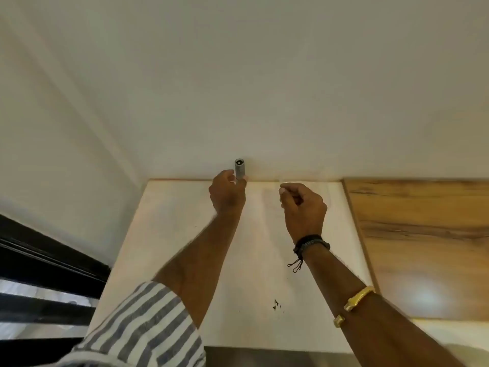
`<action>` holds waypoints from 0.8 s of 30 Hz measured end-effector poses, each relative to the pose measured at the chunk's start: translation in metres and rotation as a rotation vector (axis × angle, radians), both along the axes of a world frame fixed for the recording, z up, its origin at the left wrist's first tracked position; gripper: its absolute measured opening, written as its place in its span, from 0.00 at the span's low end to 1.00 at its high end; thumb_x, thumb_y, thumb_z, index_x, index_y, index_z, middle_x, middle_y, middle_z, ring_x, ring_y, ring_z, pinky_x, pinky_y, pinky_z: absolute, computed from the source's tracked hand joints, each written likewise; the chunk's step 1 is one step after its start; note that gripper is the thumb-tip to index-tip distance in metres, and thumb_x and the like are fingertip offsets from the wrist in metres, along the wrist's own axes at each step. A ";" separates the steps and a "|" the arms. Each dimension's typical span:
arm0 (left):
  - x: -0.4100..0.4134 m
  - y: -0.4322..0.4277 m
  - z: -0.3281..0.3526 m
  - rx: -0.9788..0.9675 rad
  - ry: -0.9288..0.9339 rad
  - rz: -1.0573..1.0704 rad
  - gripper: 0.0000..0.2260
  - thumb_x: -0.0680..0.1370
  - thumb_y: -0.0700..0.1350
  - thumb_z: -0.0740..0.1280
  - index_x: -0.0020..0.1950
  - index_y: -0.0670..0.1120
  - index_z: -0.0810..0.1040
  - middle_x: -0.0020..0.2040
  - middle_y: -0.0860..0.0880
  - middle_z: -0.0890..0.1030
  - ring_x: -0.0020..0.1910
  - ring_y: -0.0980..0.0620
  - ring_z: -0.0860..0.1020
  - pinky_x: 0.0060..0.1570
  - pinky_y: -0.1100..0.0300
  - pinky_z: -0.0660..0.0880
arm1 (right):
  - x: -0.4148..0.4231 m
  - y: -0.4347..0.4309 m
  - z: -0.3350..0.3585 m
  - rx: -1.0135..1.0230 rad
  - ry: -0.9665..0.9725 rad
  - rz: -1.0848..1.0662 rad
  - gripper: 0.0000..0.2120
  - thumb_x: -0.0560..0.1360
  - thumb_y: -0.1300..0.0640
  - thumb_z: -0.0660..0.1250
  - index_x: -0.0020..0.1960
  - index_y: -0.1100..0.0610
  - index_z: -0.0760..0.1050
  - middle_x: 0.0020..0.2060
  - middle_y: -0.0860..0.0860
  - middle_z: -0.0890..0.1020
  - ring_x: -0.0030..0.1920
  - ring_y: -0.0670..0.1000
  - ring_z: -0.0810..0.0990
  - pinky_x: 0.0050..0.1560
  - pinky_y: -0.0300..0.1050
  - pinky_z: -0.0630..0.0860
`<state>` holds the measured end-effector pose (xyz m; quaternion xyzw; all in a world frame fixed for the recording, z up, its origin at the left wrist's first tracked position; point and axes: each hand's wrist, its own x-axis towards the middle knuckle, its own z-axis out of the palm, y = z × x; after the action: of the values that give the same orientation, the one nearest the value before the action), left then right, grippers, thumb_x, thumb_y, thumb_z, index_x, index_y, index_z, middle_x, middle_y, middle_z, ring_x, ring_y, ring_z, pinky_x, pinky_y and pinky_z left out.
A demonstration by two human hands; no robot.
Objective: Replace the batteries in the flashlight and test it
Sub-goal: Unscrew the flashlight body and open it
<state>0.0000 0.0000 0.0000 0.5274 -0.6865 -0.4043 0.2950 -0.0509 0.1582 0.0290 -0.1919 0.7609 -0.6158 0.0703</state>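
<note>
Past the striped sleeve (pixel 137 324), a small gray flashlight (pixel 240 169) is pinched upright by the left hand (pixel 228 193), while the right hand (pixel 304 205) is curled shut on nothing seen.

Small grey cylindrical flashlight (pixel 240 169), upright, lens end toward the camera.

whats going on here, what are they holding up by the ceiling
A person has both arms raised toward a white cabinet panel that meets the ceiling. The left hand holds a small grey cylinder, probably a battery or a flashlight part, upright in its fingers, end cap facing the camera. The right hand is curled loosely beside it, apart from the cylinder; I can't tell whether it holds anything. No complete flashlight is in view.
</note>
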 end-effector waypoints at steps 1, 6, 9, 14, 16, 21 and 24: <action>-0.004 -0.004 0.000 0.035 -0.001 -0.004 0.21 0.73 0.52 0.74 0.63 0.44 0.79 0.57 0.47 0.84 0.56 0.48 0.81 0.54 0.59 0.72 | -0.002 -0.004 -0.003 -0.016 -0.032 -0.004 0.05 0.77 0.61 0.71 0.50 0.56 0.85 0.38 0.48 0.86 0.40 0.50 0.85 0.48 0.51 0.84; -0.019 -0.018 -0.002 -0.026 -0.035 -0.045 0.15 0.75 0.53 0.73 0.56 0.45 0.81 0.53 0.48 0.84 0.52 0.48 0.81 0.49 0.59 0.73 | -0.005 -0.019 -0.015 -0.047 -0.112 -0.015 0.05 0.77 0.61 0.71 0.50 0.57 0.85 0.39 0.48 0.86 0.41 0.52 0.86 0.48 0.55 0.85; -0.022 -0.023 -0.007 -0.061 -0.050 -0.067 0.11 0.76 0.52 0.72 0.52 0.46 0.82 0.49 0.50 0.85 0.46 0.51 0.80 0.45 0.61 0.70 | -0.005 -0.021 -0.021 -0.053 -0.120 -0.024 0.05 0.77 0.61 0.71 0.51 0.58 0.85 0.39 0.48 0.86 0.41 0.52 0.85 0.47 0.54 0.85; -0.012 -0.013 -0.005 -0.085 -0.010 -0.076 0.09 0.76 0.50 0.72 0.50 0.45 0.82 0.45 0.51 0.83 0.42 0.54 0.76 0.44 0.60 0.71 | -0.002 -0.015 -0.018 -0.061 -0.118 -0.029 0.06 0.78 0.61 0.71 0.52 0.60 0.85 0.41 0.52 0.86 0.43 0.55 0.86 0.48 0.56 0.85; -0.002 -0.002 -0.002 -0.088 0.035 -0.100 0.11 0.77 0.50 0.71 0.52 0.44 0.81 0.47 0.51 0.83 0.45 0.54 0.77 0.49 0.59 0.74 | 0.001 -0.009 -0.014 -0.067 -0.120 -0.031 0.05 0.78 0.62 0.71 0.52 0.59 0.85 0.40 0.52 0.86 0.43 0.55 0.86 0.47 0.57 0.85; 0.032 0.037 0.003 -0.188 0.091 -0.217 0.11 0.78 0.50 0.70 0.54 0.45 0.80 0.49 0.52 0.83 0.46 0.56 0.77 0.46 0.64 0.71 | 0.018 0.013 -0.006 -0.087 -0.130 -0.031 0.05 0.77 0.61 0.72 0.52 0.57 0.85 0.39 0.49 0.86 0.41 0.53 0.86 0.46 0.55 0.86; 0.056 0.062 0.005 -0.216 0.117 -0.279 0.09 0.79 0.50 0.68 0.56 0.47 0.78 0.49 0.55 0.82 0.47 0.57 0.78 0.47 0.60 0.76 | 0.032 0.031 -0.006 -0.090 -0.115 -0.035 0.05 0.77 0.61 0.72 0.52 0.57 0.85 0.41 0.50 0.87 0.40 0.52 0.86 0.44 0.53 0.86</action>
<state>0.0557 0.0618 0.0048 0.3681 -0.7740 -0.3952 0.3304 -0.0190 0.1887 0.0233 -0.1459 0.7304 -0.6605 0.0948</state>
